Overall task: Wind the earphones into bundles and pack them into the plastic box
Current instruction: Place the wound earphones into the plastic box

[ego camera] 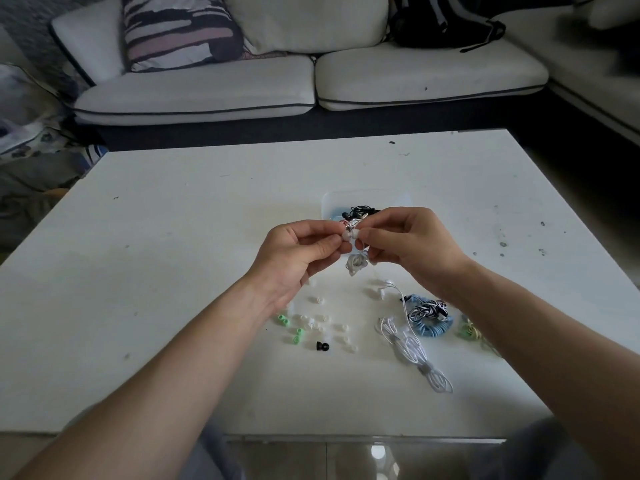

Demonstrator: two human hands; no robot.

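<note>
My left hand [298, 252] and my right hand [412, 244] meet above the table, both pinching a white earphone [349, 234] at its buds. Its wound cable [356, 263] dangles below my fingers. Just behind my hands lies the clear plastic box [332, 202], with black earphones [360, 213] and something blue inside. On the table near my right forearm lie a loose white earphone [412, 348], a blue coiled one [433, 329], a black-and-white striped one [427, 310] and a yellowish one [469, 330].
Several loose ear tips, white [323, 318], green [291, 329] and a black one [322, 346], are scattered under my left wrist on the white table [173, 237]. A white sofa [311, 84] stands beyond the far edge.
</note>
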